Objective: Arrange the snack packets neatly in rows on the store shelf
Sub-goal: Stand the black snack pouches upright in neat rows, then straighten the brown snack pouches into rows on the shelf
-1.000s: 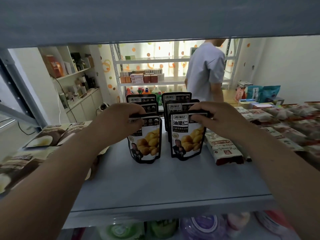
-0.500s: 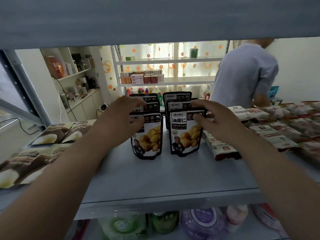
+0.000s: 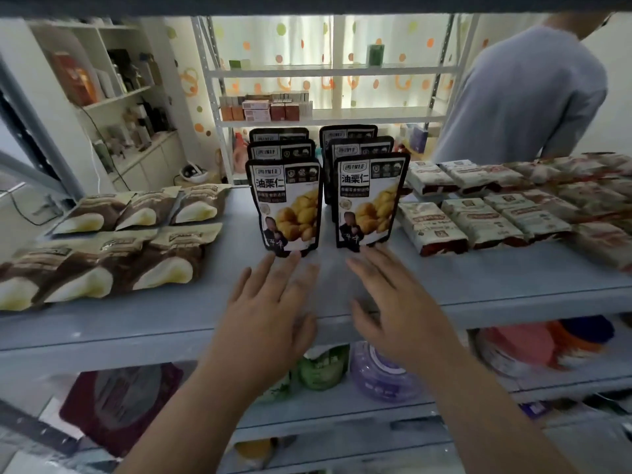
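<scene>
On grey shelf (image 3: pixel 478 285), chestnut packets (image 3: pixel 287 206) upright, 2 rows; L hand (image 3: pixel 270 313) & R hand (image 3: pixel 396 313) grip released.

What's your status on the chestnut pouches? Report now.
Left hand open, right hand open, both empty. Chestnut pouches upright in two rows of three. Nothing in the way.

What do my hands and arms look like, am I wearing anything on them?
Nothing worn. The left hand and right hand have no gloves, and no rings, watch or bracelet show. The left forearm and right forearm are uncovered to the frame edge, no sleeves in view.
</scene>
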`<state>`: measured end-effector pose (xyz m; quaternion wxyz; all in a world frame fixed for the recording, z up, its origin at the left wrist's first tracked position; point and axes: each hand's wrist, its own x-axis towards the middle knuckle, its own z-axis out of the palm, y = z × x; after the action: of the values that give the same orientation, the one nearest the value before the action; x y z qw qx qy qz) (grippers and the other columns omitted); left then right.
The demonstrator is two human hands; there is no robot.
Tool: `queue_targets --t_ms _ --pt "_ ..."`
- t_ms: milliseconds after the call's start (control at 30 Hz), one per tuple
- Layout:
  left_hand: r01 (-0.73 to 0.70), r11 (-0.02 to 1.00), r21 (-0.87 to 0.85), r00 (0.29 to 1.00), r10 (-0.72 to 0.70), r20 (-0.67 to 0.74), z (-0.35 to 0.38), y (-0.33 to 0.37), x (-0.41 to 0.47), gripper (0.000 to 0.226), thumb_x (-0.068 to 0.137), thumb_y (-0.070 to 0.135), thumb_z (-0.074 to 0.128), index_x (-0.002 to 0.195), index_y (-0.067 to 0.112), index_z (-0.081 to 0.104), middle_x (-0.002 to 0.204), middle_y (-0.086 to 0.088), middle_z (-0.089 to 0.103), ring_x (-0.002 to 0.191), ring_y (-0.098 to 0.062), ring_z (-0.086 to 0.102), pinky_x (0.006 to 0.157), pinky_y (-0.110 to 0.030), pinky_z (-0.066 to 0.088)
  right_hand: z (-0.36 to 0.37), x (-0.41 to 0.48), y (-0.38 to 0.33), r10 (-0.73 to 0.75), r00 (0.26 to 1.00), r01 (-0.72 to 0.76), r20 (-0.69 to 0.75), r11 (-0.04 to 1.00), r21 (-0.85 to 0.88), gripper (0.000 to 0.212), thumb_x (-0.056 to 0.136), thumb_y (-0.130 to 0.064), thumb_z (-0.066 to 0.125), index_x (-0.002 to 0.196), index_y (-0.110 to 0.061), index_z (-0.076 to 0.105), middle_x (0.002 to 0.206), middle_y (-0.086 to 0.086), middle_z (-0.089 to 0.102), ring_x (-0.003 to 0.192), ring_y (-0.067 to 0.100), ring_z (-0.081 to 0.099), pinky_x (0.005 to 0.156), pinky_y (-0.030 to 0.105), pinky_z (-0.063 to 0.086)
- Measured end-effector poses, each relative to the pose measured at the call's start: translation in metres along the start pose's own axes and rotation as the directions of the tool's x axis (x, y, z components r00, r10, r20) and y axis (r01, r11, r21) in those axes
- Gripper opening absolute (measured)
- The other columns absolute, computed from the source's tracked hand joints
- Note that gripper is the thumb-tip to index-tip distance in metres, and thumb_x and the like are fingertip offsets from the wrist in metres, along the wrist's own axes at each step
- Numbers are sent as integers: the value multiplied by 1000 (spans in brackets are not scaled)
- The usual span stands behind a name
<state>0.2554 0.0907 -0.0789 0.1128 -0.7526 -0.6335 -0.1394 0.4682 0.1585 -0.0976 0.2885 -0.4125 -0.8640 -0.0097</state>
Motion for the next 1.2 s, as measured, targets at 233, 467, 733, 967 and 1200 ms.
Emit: queue_targets --t_ms 233,467,733,967,1200 --pt "109 994 -23 994 -110 -27 -3 -1 -54 61 91 43 43 148 21 39 152 -6 42 141 -32 36 110 -52 37 13 -18 -39 -104 995 103 9 991 80 47 95 -30 52 138 -10 53 142 9 50 138 25 40 112 40 37" --pt "317 948 9 948 -317 -35 -28 -14 -94 57 92 39 46 145 19 46 144 -6 50 136 -29 42 104 -51 41 17 4 -73 -273 957 244 102 942 230 44 95 -30 50 134 -13 57 135 6 56 133 22 44 108 41 40" --pt "439 897 43 897 -436 -69 -40 -35 -128 55 94 40 53 145 21 45 142 2 51 133 -21 43 105 -44 41 36 21 -103 -302 950 262 80 909 325 41 92 -27 53 129 -10 61 125 5 60 122 20 50 102 38 45" --pt "399 916 -35 910 -400 -106 -37 -108 -134 55 89 42 47 140 23 52 131 4 58 123 -18 47 99 -38 43 58 51 -145 -224 971 195 81 942 272 36 93 -30 53 125 -16 62 120 -3 58 116 12 50 95 21 42" --pt "204 963 -176 968 -225 -107 -70 -218 -85 49 88 45 46 133 31 56 128 3 57 116 -19 51 87 -33 43 79 111 -200 -97 993 85 70 984 157 36 94 -36 58 128 -25 60 127 -8 54 120 9 44 92 19 38"
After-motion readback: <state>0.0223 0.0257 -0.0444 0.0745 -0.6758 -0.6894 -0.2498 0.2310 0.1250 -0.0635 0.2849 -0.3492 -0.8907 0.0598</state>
